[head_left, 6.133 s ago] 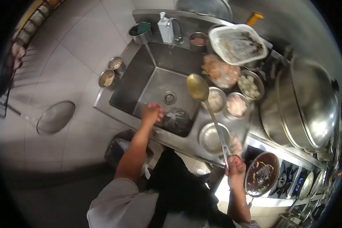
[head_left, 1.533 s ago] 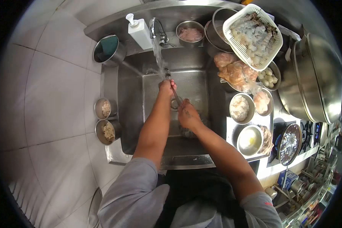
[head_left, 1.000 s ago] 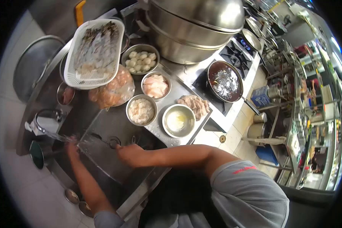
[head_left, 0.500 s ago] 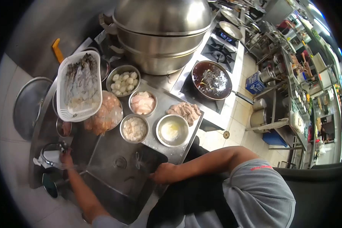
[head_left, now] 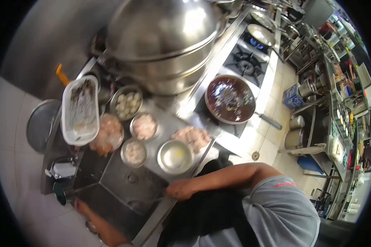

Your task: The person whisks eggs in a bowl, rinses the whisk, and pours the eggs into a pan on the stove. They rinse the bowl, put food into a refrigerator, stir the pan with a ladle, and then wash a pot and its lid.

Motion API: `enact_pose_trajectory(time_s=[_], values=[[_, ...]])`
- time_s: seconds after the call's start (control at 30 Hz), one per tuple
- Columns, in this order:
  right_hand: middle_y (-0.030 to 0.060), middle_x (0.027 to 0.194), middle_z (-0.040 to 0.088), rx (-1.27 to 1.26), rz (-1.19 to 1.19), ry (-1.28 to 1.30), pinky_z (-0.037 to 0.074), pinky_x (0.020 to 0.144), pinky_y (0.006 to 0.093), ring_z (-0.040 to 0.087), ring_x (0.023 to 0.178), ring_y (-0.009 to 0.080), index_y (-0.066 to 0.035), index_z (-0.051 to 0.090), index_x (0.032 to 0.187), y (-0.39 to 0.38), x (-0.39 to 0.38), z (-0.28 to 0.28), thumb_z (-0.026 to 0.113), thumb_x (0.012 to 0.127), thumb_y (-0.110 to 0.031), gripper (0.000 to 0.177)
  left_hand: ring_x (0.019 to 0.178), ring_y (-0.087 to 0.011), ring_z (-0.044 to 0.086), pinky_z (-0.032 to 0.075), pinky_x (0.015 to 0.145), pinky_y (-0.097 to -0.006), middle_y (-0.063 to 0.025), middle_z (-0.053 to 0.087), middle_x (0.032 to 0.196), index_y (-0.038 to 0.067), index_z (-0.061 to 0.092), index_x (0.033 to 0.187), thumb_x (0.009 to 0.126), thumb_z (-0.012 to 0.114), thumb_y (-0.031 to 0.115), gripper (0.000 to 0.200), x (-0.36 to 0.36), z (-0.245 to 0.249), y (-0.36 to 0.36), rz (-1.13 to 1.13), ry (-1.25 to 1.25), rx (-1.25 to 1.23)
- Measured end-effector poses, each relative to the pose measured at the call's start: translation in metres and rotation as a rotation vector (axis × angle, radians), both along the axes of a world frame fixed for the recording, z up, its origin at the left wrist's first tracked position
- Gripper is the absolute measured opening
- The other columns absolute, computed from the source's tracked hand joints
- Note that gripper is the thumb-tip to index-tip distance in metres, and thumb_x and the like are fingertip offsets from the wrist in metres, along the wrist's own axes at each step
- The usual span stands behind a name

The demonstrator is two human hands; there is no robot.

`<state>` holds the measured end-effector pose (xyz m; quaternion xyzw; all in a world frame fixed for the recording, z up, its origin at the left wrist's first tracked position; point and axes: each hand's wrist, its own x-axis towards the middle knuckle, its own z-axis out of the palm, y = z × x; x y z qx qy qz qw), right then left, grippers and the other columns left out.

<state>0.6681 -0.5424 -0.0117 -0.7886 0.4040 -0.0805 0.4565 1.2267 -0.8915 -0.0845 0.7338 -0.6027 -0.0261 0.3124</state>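
My left hand (head_left: 81,206) is at the lower left edge of the steel sink (head_left: 132,178), beside a dark green cup (head_left: 59,193); its fingers are blurred. Near the sink's right edge is my right hand (head_left: 178,190), fingers curled, with what they hold hidden. Just above it stands a steel bowl (head_left: 175,157) with pale liquid and a yellow spot. The faucet (head_left: 62,168) rises at the sink's left side. Bowls of pale pieces (head_left: 134,152), pink meat (head_left: 144,126) and white balls (head_left: 128,103) line the counter behind the sink.
A white basket of shrimp (head_left: 81,110) sits beside a bag of pink meat (head_left: 107,133). Raw meat (head_left: 191,138) lies on the counter. A large steamer (head_left: 165,45) stands behind. On the stove are a pan of dark liquid (head_left: 230,99) and another pan (head_left: 260,35) above a blue flame.
My left hand has moved from the faucet down toward the sink's near left edge. My right hand remains by the right edge. The whole view has shifted and blurred slightly.
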Motion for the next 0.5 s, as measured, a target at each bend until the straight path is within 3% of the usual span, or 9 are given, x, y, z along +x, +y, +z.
enact_pose_trajectory(time_s=[0.03,0.07,0.1,0.17,0.2,0.27,0.4,0.5], values=[[0.0166,0.084,0.062,-0.048,-0.084,-0.253,0.049,0.067,0.0399,0.061,0.076,0.0337,0.000,0.053,0.094,0.005,-0.017,0.003,0.053,0.090,-0.020,0.020,0.102,-0.0248,0.062,0.048,0.088,-0.0333,-0.0126,0.064,0.117,0.005,0.063,0.118,0.096,0.047,0.032,0.038,0.000,0.000,0.044,0.139,-0.141,-0.057],[0.0162,0.080,0.060,-0.099,-0.163,-0.511,0.047,0.063,0.0396,0.059,0.070,0.0322,0.001,0.052,0.089,0.012,-0.032,0.004,0.052,0.092,-0.021,0.021,0.100,-0.0248,0.062,0.048,0.086,-0.0335,-0.0126,0.064,0.116,0.004,0.063,0.117,0.096,0.048,0.032,0.038,-0.010,0.006,0.089,0.229,-0.089,-0.060],[0.0162,0.080,0.060,-0.118,-0.168,-0.498,0.047,0.063,0.0396,0.059,0.070,0.0322,0.001,0.052,0.089,0.018,-0.045,0.004,0.052,0.092,-0.021,0.021,0.099,-0.0248,0.061,0.048,0.085,-0.0337,-0.0127,0.064,0.114,0.004,0.063,0.116,0.096,0.048,0.032,0.037,-0.026,0.009,0.127,0.290,0.016,-0.036],[0.0105,0.066,0.055,0.294,-0.038,-0.641,0.042,0.055,0.0370,0.052,0.058,0.0233,0.000,0.049,0.077,0.030,-0.079,0.004,0.052,0.094,-0.023,0.029,0.096,-0.0248,0.061,0.048,0.082,-0.0342,-0.0129,0.064,0.111,0.003,0.062,0.114,0.095,0.049,0.032,0.036,-0.093,0.012,0.206,0.372,0.273,0.060],[0.0105,0.066,0.055,0.271,-0.049,-0.631,0.042,0.055,0.0370,0.052,0.058,0.0233,0.000,0.049,0.077,0.040,-0.105,0.018,0.052,0.094,-0.023,0.029,0.094,-0.0247,0.061,0.047,0.081,-0.0344,-0.0130,0.064,0.110,0.003,0.062,0.112,0.095,0.049,0.032,0.036,-0.140,0.016,0.241,0.383,0.387,0.138],[0.0027,0.054,0.048,0.401,-0.017,-0.649,0.039,0.049,0.0333,0.047,0.050,0.0144,-0.003,0.047,0.069,0.066,-0.147,0.055,0.056,0.093,-0.028,0.035,0.091,-0.0247,0.060,0.047,0.079,-0.0348,-0.0131,0.063,0.107,0.002,0.062,0.110,0.094,0.050,0.031,0.035,-0.226,0.019,0.299,0.366,0.573,0.293],[-0.0032,0.049,0.044,0.506,-0.047,-0.733,0.035,0.043,0.0284,0.043,0.045,0.0083,-0.007,0.048,0.067,0.110,-0.220,0.084,0.061,0.091,-0.032,0.037,0.085,-0.0246,0.059,0.046,0.073,-0.0357,-0.0135,0.063,0.101,0.001,0.062,0.106,0.093,0.051,0.031,0.034,-0.348,0.018,0.351,0.261,0.757,0.532],[-0.0040,0.050,0.045,0.490,-0.058,-0.889,0.034,0.041,0.0254,0.044,0.044,0.0059,-0.008,0.051,0.069,0.144,-0.289,0.119,0.063,0.090,-0.036,0.036,0.081,-0.0246,0.058,0.046,0.069,-0.0364,-0.0137,0.063,0.096,0.000,0.062,0.102,0.093,0.052,0.031,0.033,-0.413,0.019,0.347,0.162,0.797,0.649]])
